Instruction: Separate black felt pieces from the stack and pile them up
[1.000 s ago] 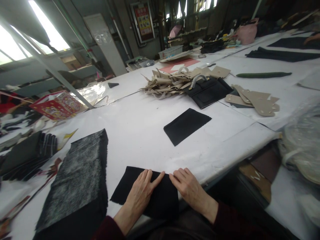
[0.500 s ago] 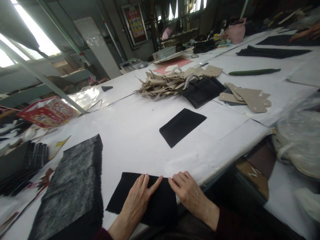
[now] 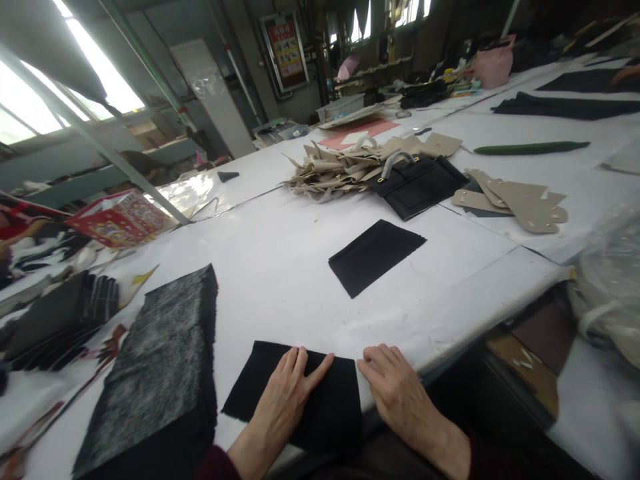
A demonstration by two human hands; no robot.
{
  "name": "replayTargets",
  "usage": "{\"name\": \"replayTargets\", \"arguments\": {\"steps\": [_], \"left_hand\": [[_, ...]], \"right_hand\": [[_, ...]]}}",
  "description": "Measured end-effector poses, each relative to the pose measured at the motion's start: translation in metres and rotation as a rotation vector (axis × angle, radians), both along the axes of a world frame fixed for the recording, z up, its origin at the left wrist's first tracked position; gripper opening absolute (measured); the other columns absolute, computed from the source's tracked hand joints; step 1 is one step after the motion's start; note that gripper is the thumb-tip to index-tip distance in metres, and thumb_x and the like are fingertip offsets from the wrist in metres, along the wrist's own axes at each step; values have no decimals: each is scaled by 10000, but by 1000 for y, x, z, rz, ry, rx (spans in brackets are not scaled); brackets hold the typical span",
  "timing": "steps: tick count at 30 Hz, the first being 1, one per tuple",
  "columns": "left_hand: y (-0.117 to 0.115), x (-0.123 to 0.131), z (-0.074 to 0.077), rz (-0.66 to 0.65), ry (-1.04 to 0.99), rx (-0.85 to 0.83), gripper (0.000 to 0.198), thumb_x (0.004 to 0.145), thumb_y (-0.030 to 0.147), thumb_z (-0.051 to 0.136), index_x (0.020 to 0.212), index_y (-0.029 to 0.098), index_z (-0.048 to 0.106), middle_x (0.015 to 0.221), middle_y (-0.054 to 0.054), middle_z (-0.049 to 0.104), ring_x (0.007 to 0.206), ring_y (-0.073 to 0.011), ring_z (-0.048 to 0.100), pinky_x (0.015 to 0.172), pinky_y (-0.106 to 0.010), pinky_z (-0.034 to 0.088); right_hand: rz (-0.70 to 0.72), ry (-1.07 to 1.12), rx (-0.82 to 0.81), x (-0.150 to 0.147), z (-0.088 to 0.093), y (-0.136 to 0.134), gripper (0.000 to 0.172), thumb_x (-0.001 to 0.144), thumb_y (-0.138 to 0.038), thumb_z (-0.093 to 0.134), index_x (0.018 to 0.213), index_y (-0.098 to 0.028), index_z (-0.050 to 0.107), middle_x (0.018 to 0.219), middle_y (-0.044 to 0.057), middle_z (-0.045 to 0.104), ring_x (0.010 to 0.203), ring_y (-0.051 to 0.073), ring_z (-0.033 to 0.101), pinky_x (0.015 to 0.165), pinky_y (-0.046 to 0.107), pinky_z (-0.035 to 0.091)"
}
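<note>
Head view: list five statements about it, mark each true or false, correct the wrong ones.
The bare left hand lies on a black rectangular fabric piece. True.
The bare right hand lies flat on that piece's middle. False: its fingertips are at the far right corner.
Grey-mottled black fabric lies left of the left hand. True.
A long, green, cucumber-like thing sits inside a pink bag. False: it lies on the white table.
A second black fabric sheet lies apart from both hands. True.

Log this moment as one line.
left hand: on black piece | right hand: at its far right corner, contact unclear | second black piece: on white table, untouched
</note>
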State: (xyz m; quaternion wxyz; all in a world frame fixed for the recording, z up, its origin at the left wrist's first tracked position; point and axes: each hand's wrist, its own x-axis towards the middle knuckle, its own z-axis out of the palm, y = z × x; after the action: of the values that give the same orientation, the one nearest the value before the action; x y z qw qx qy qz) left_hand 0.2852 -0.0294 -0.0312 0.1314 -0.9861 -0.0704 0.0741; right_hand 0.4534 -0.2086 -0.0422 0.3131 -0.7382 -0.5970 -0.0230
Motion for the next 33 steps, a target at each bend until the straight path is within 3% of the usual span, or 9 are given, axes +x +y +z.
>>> {"name": "replayTargets", "arguments": {"steps": [4,7,13,19,24,28,33], "left_hand": [[-2,-1,-2,20,-11,-5,880,839,20,486,1544,369,91,1295,-124,493,1200,-283,499,1010,-436,435],[-2,-1,-1,29,-31,-35,825,864,44,464,1546,343,109,1302,-125,496,1220,-284,485,1024,-431,421],[9,-9,3,113,-92,-195,716,847,19,412,1520,202,247,1288,-107,530,1175,-254,505,1025,-381,417],[11,-11,1,82,-105,-233,554,897,95,399,1450,105,366,1331,-138,521,1231,-287,470,1095,-407,345],[18,-21,1,89,-101,-240,604,868,57,391,1467,125,346,1410,-124,479,1287,-294,425,1121,-432,303],[45,-34,7,220,-106,-268,619,817,1,395,1411,168,446,1366,-108,519,1236,-277,472,1073,-412,351],[84,-27,21,421,-198,-426,265,949,237,449,1153,243,618,1189,-62,595,1019,-228,576,897,-358,447]], "right_hand": [[56,321,122,-16,9,22,513,888,12,334,1327,-201,495,1116,95,563,1016,205,540,882,357,498],[90,400,82,-28,1,40,562,878,18,328,1384,-203,435,1101,87,575,1018,204,554,892,355,514],[47,82,-53,-37,-22,53,512,873,11,385,1357,-132,470,1059,109,587,951,239,544,862,403,504],[-22,-264,-258,-54,-13,68,510,824,-19,498,1327,-102,520,1004,111,595,881,274,536,709,447,468],[-38,-307,-272,-45,-11,49,486,807,-26,517,1282,-119,555,1029,107,611,895,266,534,731,445,432],[-47,-267,-248,-26,-14,20,515,796,-14,504,1291,-150,551,1112,106,603,939,271,538,773,436,406],[-35,-33,-254,-15,1,27,311,909,-114,472,1160,-228,616,1041,67,609,924,246,542,775,401,405]]}}
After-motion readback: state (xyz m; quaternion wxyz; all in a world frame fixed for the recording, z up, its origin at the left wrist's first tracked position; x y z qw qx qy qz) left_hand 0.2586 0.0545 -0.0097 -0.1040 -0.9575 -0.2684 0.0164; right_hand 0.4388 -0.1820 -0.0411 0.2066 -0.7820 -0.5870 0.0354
